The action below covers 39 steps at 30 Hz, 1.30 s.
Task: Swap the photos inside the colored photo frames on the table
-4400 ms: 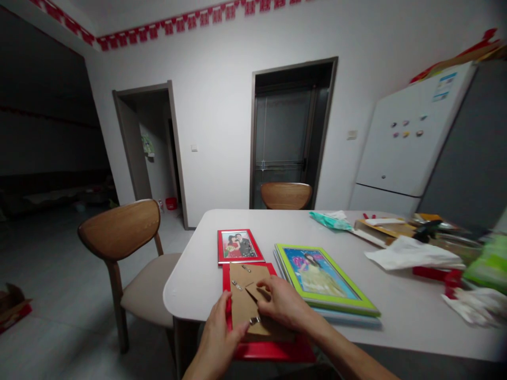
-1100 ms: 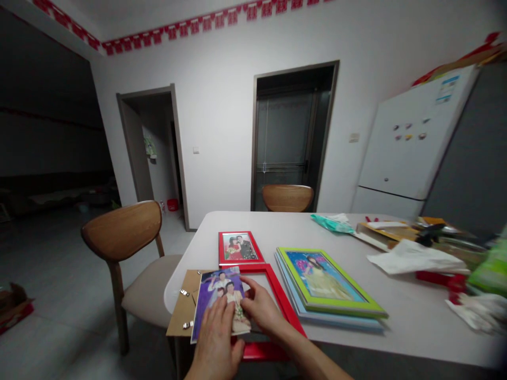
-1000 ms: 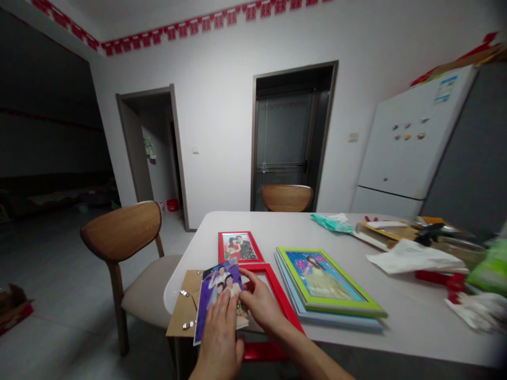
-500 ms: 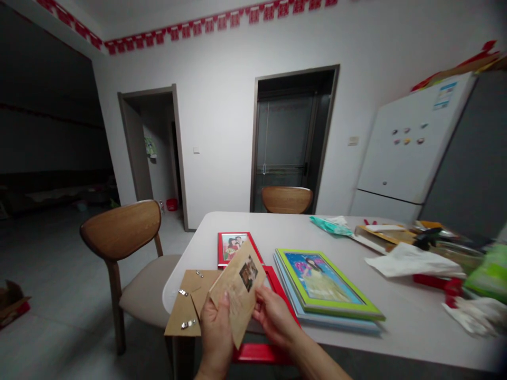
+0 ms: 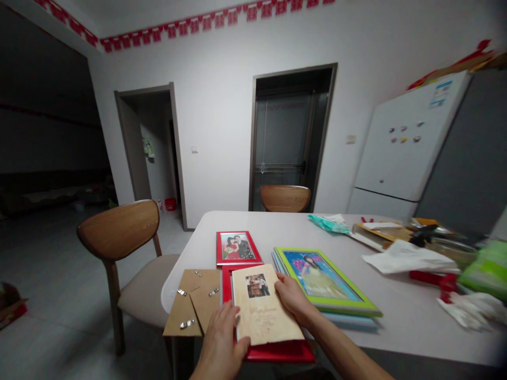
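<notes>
A beige card with a small photo printed near its top lies over a red picture frame at the table's near edge. My left hand rests with its fingers flat on the card's lower left edge. On the card's right edge my right hand presses down with fingers stretched out. A brown cardboard backing board with metal clips lies left of the frame, overhanging the table edge.
A small red-framed photo lies further back, and a green-framed picture stacked on others lies to the right. Papers, a green cloth and clutter fill the table's right. A wooden chair stands left, another at the far end; a fridge stands right.
The backing board came off the red frame and went to the left. A colour photo was lifted and turned over, and the beige side now lies flat on the frame under both hands.
</notes>
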Motion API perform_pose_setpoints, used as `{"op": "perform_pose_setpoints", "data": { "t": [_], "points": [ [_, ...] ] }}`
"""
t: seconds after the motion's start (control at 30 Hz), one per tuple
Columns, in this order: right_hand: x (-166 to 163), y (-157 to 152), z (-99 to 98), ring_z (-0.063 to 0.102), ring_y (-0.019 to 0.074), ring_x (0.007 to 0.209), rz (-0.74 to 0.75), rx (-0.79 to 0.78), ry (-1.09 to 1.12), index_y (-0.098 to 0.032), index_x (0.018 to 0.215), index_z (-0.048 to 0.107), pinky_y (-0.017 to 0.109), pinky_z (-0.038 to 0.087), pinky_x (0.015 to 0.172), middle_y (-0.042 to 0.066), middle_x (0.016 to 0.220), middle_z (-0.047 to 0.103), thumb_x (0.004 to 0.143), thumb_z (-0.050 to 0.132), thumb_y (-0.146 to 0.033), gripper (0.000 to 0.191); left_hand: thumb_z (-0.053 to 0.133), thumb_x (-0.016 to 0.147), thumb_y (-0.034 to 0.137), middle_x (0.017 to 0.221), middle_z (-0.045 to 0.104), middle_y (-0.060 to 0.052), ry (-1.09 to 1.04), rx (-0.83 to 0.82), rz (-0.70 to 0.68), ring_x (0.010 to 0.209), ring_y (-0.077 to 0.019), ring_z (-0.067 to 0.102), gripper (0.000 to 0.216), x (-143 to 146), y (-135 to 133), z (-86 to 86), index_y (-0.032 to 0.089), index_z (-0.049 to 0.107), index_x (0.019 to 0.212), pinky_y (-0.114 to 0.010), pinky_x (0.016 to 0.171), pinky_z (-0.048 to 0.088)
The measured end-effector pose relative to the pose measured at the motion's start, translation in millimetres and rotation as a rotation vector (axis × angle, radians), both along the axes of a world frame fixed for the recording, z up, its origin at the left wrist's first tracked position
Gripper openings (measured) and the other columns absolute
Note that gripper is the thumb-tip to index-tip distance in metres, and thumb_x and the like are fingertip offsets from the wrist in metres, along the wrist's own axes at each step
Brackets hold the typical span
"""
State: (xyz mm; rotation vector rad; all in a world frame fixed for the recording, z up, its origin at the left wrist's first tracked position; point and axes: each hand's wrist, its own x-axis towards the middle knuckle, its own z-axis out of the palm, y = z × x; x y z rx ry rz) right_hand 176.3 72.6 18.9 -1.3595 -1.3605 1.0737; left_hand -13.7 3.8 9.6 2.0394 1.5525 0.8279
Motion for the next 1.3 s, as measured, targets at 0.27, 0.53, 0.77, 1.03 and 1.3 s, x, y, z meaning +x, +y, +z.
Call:
{"op": "perform_pose_setpoints", "data": {
  "t": [0.27,0.53,0.77,1.03,1.3],
  "points": [
    [-6,10,-2.1,0.058,0.0155,0.082,-0.117,0.113,-0.349,-0.011,0.102,0.053,0.022,0.041,0.07,0.009,0.092,0.063,0.066,0.032,-0.011,0.043,0.057,0.061,0.027,0.125,0.044,-0.013,0.193,0.003,-0.124,0.118,-0.0258,0.034,0.042,1,-4,5.4,0.017,0.055,0.102,-0.044,0.1,0.022],
    [-14,-4,1.5,0.053,0.0188,0.089,-0.082,0.346,-0.759,-0.011,0.104,0.049,0.025,0.035,0.078,0.011,0.097,0.059,0.067,0.044,-0.015,0.038,0.056,0.062,0.028,0.126,0.041,-0.014,0.183,0.013,-0.135,0.118,-0.0259,0.034,0.05,-14,-9,7.5,0.015,0.05,0.11,-0.046,0.1,0.021],
    [-14,-6,-6.9,0.047,0.0214,0.098,-0.064,0.292,-0.857,-0.012,0.11,0.049,0.029,0.031,0.085,0.012,0.106,0.055,0.069,0.048,-0.019,0.042,0.057,0.053,0.018,0.131,0.034,-0.01,0.315,-0.019,0.075,0.122,-0.0254,0.027,0.065,-65,-1,-3.2,0.019,0.044,0.117,-0.045,0.1,0.019],
    [-66,-38,5.8,0.049,0.0205,0.097,0.217,0.397,-0.619,-0.014,0.103,0.056,0.032,0.033,0.086,0.011,0.102,0.057,0.075,0.045,-0.031,0.035,0.037,0.068,0.008,0.121,0.049,-0.003,0.502,0.38,0.21,0.113,-0.0152,0.042,0.047,-108,24,-49.5,0.023,0.05,0.111,-0.03,0.093,0.038],
    [-89,-54,32.0,0.049,0.0182,0.103,0.376,0.316,-0.282,-0.016,0.12,0.042,0.029,0.037,0.087,0.008,0.117,0.051,0.073,0.049,-0.036,0.052,0.037,0.076,0.012,0.114,0.055,-0.003,0.39,0.758,0.155,0.11,-0.016,0.045,0.039,-89,6,-26.1,0.023,0.048,0.112,-0.031,0.088,0.043]
  ]
}}
